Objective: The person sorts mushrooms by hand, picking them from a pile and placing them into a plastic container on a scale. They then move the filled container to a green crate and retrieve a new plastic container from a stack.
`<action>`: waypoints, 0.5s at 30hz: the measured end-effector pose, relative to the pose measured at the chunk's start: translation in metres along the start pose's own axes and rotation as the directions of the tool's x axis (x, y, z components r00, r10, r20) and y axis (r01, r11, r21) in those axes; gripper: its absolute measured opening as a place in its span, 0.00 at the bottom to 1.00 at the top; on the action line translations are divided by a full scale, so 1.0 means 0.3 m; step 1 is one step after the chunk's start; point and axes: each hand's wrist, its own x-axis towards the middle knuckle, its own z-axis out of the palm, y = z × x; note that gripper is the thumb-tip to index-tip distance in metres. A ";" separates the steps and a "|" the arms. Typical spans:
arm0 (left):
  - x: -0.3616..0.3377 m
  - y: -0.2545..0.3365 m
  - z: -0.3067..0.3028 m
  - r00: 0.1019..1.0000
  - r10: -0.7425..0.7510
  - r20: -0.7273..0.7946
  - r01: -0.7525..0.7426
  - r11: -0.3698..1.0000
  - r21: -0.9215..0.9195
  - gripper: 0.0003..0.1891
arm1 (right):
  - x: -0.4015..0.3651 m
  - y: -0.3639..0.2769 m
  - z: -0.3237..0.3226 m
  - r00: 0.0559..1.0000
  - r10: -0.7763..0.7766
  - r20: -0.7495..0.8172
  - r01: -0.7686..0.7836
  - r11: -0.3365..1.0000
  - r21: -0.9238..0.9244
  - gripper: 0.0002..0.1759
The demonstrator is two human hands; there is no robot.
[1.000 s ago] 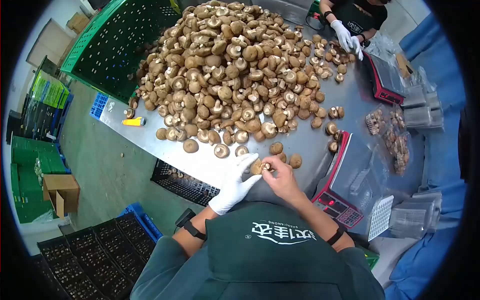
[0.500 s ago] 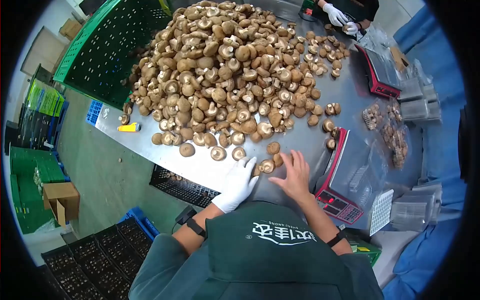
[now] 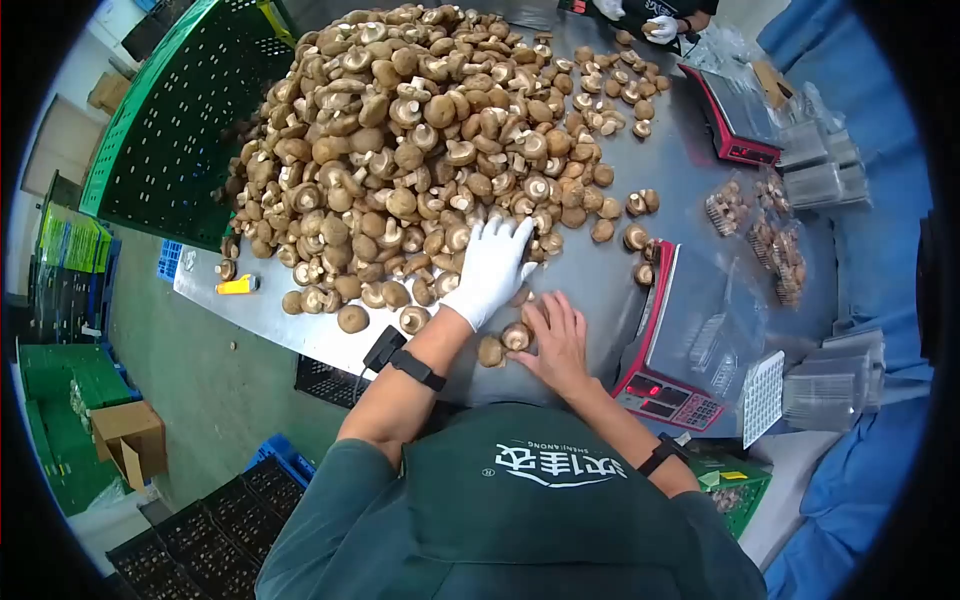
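Note:
A large heap of brown shiitake mushrooms (image 3: 400,140) covers much of the metal table (image 3: 625,260). My left hand (image 3: 487,270), in a white glove, lies palm down at the heap's front edge with its fingers stretched onto the mushrooms. Bare, my right hand (image 3: 556,345) rests on the table nearer my body, fingers apart. Beside its thumb and fingertips sits a mushroom (image 3: 516,336) with its pale underside up, and a second mushroom (image 3: 490,351) lies cap up just left of it. Another mushroom between the hands is partly hidden.
A red scale (image 3: 665,400) stands at my right, another scale (image 3: 745,150) farther back. Bagged mushrooms (image 3: 775,255) and clear trays (image 3: 825,395) lie beyond. A green crate (image 3: 160,130) borders the heap; a yellow tool (image 3: 237,285) lies left. Across the table is a co-worker's gloved hand (image 3: 660,29).
My left hand has moved forward from the near mushrooms onto the heap's edge. My right hand has shifted slightly toward me and left, beside two mushrooms. The whole view has shifted a little.

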 end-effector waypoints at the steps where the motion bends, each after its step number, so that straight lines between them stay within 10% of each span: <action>1: 0.008 -0.011 0.017 0.996 0.016 0.088 -0.014 1.000 -0.023 0.36 | 0.006 -0.001 -0.005 1.000 0.002 -0.003 -0.002 1.000 -0.002 0.49; 6: -0.203 0.034 -0.006 0.978 0.187 -0.091 -0.197 0.975 -0.104 0.28 | -0.013 0.047 0.028 0.999 -0.021 -0.027 0.021 1.000 0.015 0.39; 15: -0.547 0.083 -0.020 1.000 0.024 0.014 -0.022 0.992 -0.121 0.30 | -0.066 0.032 -0.044 0.998 0.059 -0.023 -0.058 0.997 0.046 0.38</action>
